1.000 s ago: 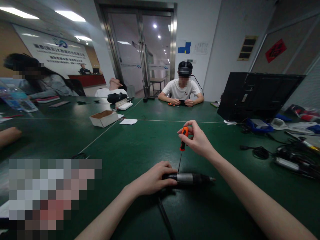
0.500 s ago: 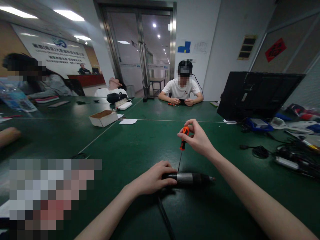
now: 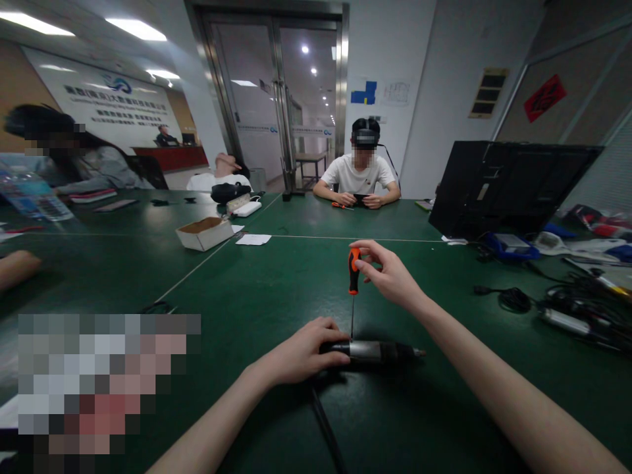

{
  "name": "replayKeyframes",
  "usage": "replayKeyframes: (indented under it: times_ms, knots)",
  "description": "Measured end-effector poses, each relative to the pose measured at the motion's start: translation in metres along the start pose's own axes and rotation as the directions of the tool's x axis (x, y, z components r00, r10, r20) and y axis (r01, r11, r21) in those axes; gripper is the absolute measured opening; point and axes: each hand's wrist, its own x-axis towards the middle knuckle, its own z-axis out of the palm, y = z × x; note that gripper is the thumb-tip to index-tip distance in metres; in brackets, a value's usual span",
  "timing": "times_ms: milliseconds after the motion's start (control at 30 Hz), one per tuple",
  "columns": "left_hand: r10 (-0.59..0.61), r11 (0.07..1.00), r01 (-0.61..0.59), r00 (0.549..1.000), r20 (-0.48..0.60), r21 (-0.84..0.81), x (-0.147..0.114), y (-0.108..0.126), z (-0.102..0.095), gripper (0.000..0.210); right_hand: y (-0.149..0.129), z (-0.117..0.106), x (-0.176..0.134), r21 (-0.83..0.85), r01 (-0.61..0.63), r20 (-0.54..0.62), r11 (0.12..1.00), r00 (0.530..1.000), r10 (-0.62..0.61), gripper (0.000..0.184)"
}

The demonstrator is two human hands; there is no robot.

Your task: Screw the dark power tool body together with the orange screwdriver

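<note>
My left hand is wrapped round the rear of a corded cylindrical power tool, pressing it to the table. The tool is black with a silver middle, and its narrow tip points right. From under my left hand its black cord runs toward me. My right hand holds an orange and black screwdriver by the handle, between thumb and fingers. Nearly upright, the screwdriver's shaft meets the tool's upper side by the silver part, just beyond my left fingers. Whatever its tip touches is too small to make out.
On the green table are an open white box and a paper slip. A black monitor and tangled cables lie right. Across sits a person; another person's hand is at left.
The screwdriver's handle has swung left, so the shaft is now closer to vertical. My right fingers have shifted on the handle. My left hand and the power tool stay put.
</note>
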Motion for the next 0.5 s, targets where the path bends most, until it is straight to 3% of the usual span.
replayKeyframes:
  times_ms: [233, 367, 500]
  knots:
    - [0.002, 1.000, -0.002, 1.000, 0.002, 0.011, 0.0000, 0.0013, -0.0014, 0.033, 0.0013, 0.0020, 0.0001, 0.051, -0.034, -0.075, 0.998, 0.996, 0.038, 0.038]
    - [-0.003, 1.000, 0.003, 1.000, 0.005, 0.017, 0.0002, 0.0015, -0.0015, 0.031, 0.0006, 0.0017, 0.0002, 0.053, -0.040, -0.040, 0.998, 0.998, 0.042, 0.031]
    - [0.005, 1.000, -0.005, 1.000, -0.005, 0.008, 0.0003, 0.0009, -0.0005, 0.030, 0.0003, -0.0002, 0.0003, 0.019, -0.041, 0.000, 0.999, 0.999, 0.041, 0.035]
